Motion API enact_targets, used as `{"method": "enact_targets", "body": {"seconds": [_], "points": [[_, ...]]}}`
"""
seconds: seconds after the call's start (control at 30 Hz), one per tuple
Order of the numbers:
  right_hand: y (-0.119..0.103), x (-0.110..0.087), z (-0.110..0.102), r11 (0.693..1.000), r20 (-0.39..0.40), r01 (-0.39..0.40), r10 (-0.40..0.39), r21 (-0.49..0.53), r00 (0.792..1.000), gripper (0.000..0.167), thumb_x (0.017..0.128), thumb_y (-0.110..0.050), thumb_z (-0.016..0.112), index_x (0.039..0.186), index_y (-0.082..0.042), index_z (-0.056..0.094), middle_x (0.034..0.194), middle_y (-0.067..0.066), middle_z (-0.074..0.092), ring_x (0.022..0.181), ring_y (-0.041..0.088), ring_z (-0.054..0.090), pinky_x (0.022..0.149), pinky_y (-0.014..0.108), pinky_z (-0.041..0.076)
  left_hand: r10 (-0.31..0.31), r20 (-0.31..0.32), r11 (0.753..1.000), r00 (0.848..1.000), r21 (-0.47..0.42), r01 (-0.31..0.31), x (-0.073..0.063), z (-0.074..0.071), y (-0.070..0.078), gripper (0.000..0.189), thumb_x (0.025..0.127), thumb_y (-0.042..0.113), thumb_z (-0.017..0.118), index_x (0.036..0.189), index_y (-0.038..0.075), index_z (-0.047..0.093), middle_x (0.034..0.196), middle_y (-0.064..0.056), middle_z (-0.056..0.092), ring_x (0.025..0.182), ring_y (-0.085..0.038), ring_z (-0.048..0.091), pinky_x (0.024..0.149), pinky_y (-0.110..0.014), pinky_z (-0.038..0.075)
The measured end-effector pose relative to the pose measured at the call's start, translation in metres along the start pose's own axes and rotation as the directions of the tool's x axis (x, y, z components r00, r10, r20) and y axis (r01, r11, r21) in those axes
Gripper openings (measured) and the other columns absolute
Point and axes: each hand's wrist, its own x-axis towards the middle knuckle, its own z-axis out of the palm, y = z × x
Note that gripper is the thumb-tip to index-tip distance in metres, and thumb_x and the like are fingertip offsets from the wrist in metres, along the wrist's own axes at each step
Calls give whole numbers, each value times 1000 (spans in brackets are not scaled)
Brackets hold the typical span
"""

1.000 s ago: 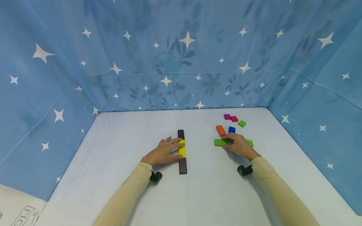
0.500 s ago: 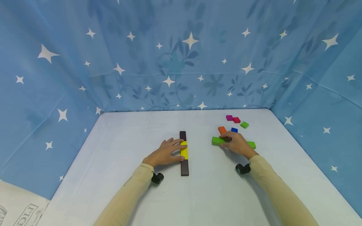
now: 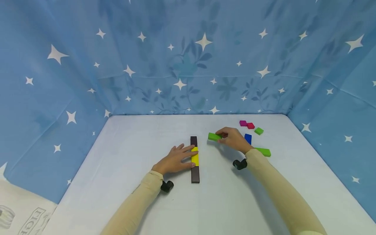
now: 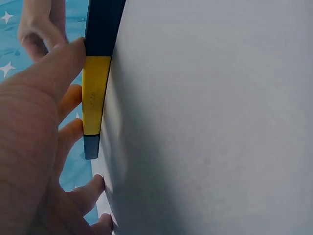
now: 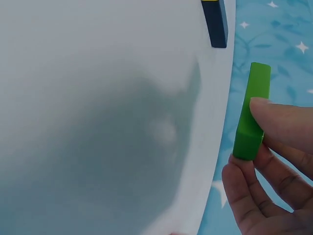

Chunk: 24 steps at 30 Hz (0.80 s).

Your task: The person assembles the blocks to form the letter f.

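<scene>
A yellow block [image 3: 195, 159] lies end to end between two dark blocks, one behind it [image 3: 193, 140] and one in front [image 3: 195, 176], forming a straight row. My left hand [image 3: 173, 160] is spread at the row's left side, its thumb and fingertips resting on the yellow block and its ends. To the right of the row, my right hand [image 3: 234, 140] pinches a green block [image 3: 213, 136] between thumb and fingers. In the right wrist view this green block [image 5: 254, 107] is held above the white table, whose surface bears the hand's shadow.
Right of my right hand lie a blue block [image 3: 248, 139] and a second long green block [image 3: 263, 152]. Farther back are small purple [image 3: 243, 123], red [image 3: 250, 125] and green [image 3: 259, 131] pieces. A blue starry curtain [image 3: 164, 58] encloses the white table [image 3: 141, 130].
My right hand has lifted the green block and carried it left and away from me, toward the row. The orange block is now out of sight behind that hand. My left hand stays on the row.
</scene>
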Motion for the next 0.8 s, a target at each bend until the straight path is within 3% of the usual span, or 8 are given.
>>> {"method": "enact_targets", "body": {"seconds": [0.4,0.8], "points": [[-29,46,26,997,68,74,-72,-20,995,34,98,-10,78,129,1,76,118,13,74,102,30,64,96,46,58,-1,-9,1000,1000,30,1,-4,1,3,59,111,50,56,164,28,48,176,3,26,161,-42,20,128,-65,12],[-52,77,53,987,148,157,-150,-42,978,31,95,-9,81,123,4,78,111,13,77,93,24,67,87,40,60,-43,14,998,999,52,42,-3,2,4,59,111,50,55,165,29,46,176,5,25,161,-39,22,130,-57,16]]}}
